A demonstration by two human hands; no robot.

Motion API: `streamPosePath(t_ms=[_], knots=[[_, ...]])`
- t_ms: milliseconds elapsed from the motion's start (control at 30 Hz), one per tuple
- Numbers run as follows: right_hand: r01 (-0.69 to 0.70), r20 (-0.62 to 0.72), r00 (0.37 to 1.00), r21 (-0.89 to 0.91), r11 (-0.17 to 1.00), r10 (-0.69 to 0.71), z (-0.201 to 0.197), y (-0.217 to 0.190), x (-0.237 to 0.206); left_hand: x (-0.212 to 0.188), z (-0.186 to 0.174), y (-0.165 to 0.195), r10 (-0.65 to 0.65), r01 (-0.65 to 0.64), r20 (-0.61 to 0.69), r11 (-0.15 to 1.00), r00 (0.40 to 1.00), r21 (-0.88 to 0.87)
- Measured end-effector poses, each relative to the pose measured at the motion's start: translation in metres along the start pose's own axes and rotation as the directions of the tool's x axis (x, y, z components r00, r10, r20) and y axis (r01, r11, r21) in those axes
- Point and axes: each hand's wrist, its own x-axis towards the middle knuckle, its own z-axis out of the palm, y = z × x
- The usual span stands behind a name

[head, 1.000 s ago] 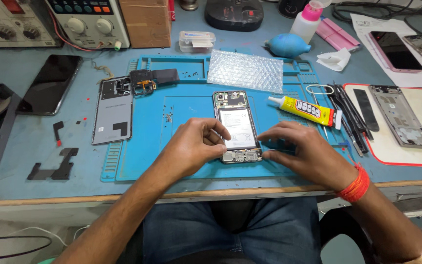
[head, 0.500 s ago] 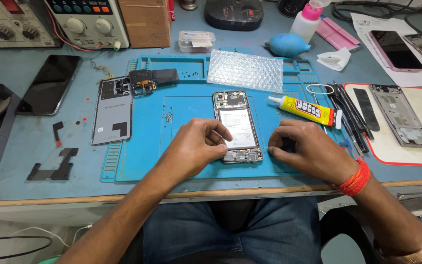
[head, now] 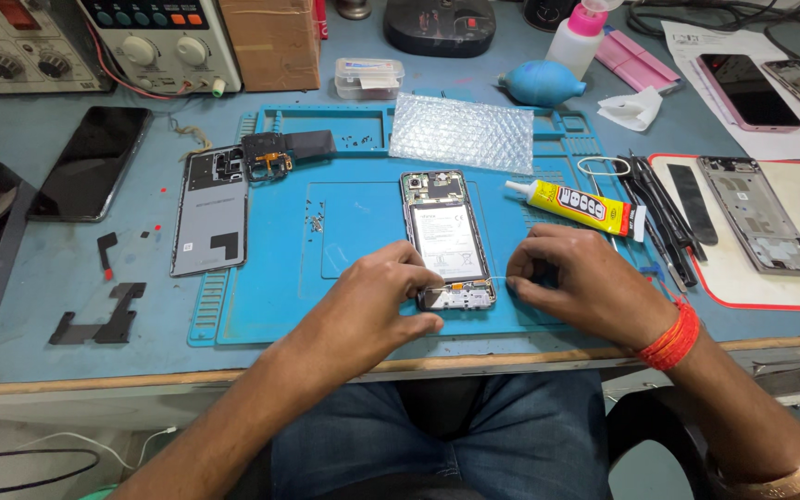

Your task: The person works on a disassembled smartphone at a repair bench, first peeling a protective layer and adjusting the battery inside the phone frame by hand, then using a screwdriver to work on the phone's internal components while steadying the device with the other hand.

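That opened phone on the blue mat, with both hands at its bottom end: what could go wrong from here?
1. The left hand and right hand work at the lower end of the opened phone, where a thin pale strand runs off to the right; a careless tug might tear it.
2. Tiny screws lie loose on the blue mat near the left forearm; a sweep could scatter them.
3. The glue tube lies close to the right hand and might get knocked.

Left hand (head: 377, 301), right hand (head: 574, 282), fingers pinched
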Motion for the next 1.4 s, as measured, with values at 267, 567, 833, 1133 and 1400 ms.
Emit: streamPosePath(t_ms=[267, 567, 833, 1133, 1400], knots=[[0.027, -0.011, 1.0, 0.004, 1.0, -0.027, 0.0006, 0.0014, 0.0, 0.0039, 0.0052, 0.0006, -0.033, 0.033, -0.002, 0.996, 0.999, 0.078], [0.002, -0.006, 1.0, 0.016, 1.0, -0.001, 0.0002, -0.0002, 0.0005, 0.0024, 0.0049, 0.006, -0.101, 0.102, -0.011, 0.991, 0.995, 0.086], [-0.013, 0.006, 1.0, 0.009, 1.0, 0.013, -0.0014, 0.0001, 0.0005, 0.0024, 0.0022, 0.0063, -0.052, 0.053, -0.006, 0.995, 0.999, 0.085], [-0.027, 0.005, 1.0, 0.01, 1.0, 0.027, -0.0046, -0.0013, -0.0012, 0.0014, 0.0032, 0.0041, -0.006, 0.011, -0.043, 0.995, 0.999, 0.1], [-0.03, 0.004, 1.0, -0.011, 0.999, 0.03, -0.0069, -0.0034, -0.003, 0.0012, 0.0014, 0.0056, -0.012, 0.017, -0.044, 0.994, 0.999, 0.105]])
